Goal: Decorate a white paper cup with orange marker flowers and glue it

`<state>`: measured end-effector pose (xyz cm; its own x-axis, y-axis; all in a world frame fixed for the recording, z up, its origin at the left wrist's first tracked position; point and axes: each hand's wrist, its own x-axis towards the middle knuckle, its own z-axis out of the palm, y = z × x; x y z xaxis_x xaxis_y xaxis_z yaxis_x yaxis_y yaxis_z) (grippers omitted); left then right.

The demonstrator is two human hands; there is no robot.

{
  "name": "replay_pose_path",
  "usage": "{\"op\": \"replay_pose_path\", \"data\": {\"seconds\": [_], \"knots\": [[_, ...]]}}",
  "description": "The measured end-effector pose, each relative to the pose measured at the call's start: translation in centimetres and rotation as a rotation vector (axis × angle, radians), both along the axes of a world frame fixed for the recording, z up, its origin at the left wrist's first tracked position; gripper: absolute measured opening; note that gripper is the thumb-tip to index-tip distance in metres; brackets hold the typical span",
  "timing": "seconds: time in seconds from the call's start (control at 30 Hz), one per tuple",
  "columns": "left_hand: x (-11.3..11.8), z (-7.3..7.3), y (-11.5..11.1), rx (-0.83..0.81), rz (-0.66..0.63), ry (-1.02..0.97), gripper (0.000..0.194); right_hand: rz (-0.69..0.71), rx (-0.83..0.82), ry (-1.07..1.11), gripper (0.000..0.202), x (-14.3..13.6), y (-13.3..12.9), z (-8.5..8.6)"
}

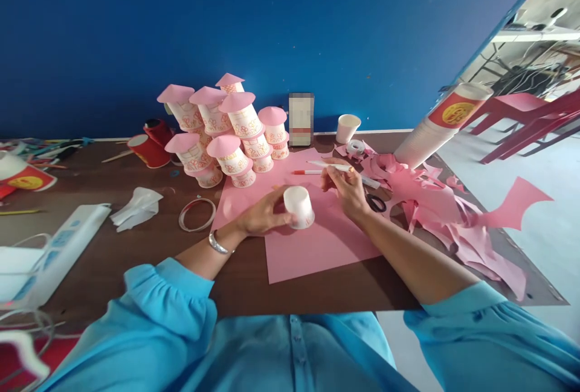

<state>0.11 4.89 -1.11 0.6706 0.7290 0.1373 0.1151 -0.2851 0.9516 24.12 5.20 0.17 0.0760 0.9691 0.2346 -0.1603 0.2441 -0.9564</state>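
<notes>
Work area type: handicraft workplace, housed in a plain room. Beneath the left fingers [281,218] and right fingers [333,173], a pink sheet [299,259] is covering part of a brown table [244,295]. Beyond and left of the left fingers, decorated paper-cup towers [247,120] are standing under pink cone roofs. Right of the right fingers, pink offcuts [430,196] are lying in a heap; a tape roll [355,147] and dark-handled scissors [376,202] are resting nearer. Beyond the fingers, a blue wall [226,17] is backing the table. Far right, red plastic furniture [530,117] is standing on a pale floor [502,168].
</notes>
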Motion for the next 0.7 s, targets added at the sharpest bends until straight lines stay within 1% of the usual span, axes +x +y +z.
{"op": "replay_pose_path", "data": {"seconds": [0.1, 0.17, 0.23, 0.3, 0.33, 0.37, 0.4, 0.43, 0.47, 0.53, 0.6, 0.7], "knots": [[-0.2, -0.2, 0.2, -0.245, 0.108, -0.209, 0.058, -0.111, 0.058, -0.046, 0.043, 0.4, -0.4, 0.0], [-0.1, -0.3, 0.3, -0.333, 0.148, -0.264, 0.053, -0.151, 0.105, -0.108, 0.037, 0.5, -0.8, 0.2], [0.1, -0.1, 0.4, -0.382, 0.170, -0.266, 0.050, -0.155, 0.171, -0.214, 0.026, 0.5, -1.7, 0.7], [0.4, 0.1, 0.5, -0.457, 0.184, -0.317, 0.047, -0.149, 0.337, -0.403, 0.014, 0.4, -2.8, 1.0], [0.5, 0.1, 0.5, -0.502, 0.187, -0.361, 0.045, -0.140, 0.457, -0.537, 0.016, 0.3, -3.4, 1.1], [0.7, 0.2, 0.5, -0.537, 0.180, -0.394, 0.044, -0.101, 0.585, -0.671, 0.020, 0.1, -3.9, 1.1], [0.8, 0.3, 0.5, -0.551, 0.177, -0.410, 0.045, -0.062, 0.694, -0.777, 0.027, 0.0, -4.3, 1.0], [0.9, 0.3, 0.4, -0.554, 0.172, -0.412, 0.046, -0.058, 0.769, -0.857, 0.032, -0.3, -4.6, 0.8], [1.0, 0.4, 0.4, -0.543, 0.164, -0.400, 0.048, -0.067, 0.804, -0.914, 0.036, -0.5, -4.8, 0.6], [1.0, 0.5, 0.1, -0.501, 0.141, -0.364, 0.053, -0.071, 0.811, -0.960, 0.040, -0.9, -4.8, -0.1], [1.0, 0.7, -0.1, -0.461, 0.096, -0.349, 0.060, -0.067, 0.787, -0.955, 0.039, -1.0, -4.7, -0.7], [0.9, 0.9, -0.5, -0.429, -0.011, -0.357, 0.080, -0.059, 0.768, -0.933, 0.037, -0.8, -4.6, -1.0]]}}
